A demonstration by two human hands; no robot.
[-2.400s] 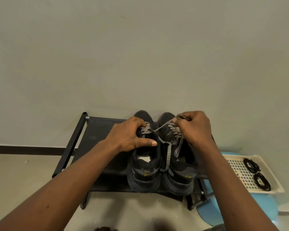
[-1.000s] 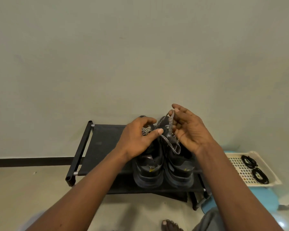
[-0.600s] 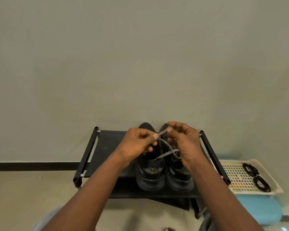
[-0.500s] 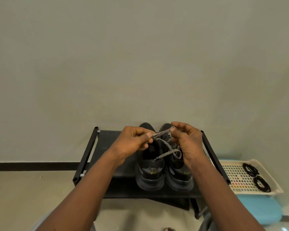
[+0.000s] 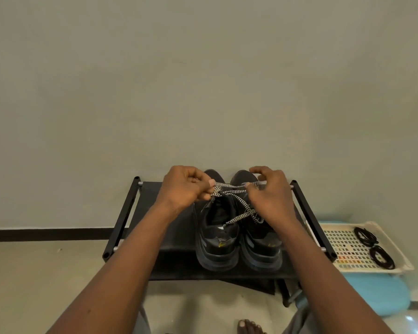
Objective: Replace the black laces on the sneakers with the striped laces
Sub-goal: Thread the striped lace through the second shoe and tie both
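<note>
Black shoe rack (image 5: 171, 237) against a plain wall. Striped lace (image 5: 229, 189) is stretched between the fingers, above the sneakers (image 5: 217, 247) — left hand (image 5: 184, 189) pinches one strand, right hand (image 5: 270, 196) the other. Risk: an uneven pull slackens the knot. Black laces (image 5: 372, 247) lie well right of the fingers.

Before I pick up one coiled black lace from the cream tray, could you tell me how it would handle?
Probably floppy: the nearer coiled black lace lies in loose loops, so it may uncoil when lifted. Likely very light, being thin cord.
</note>
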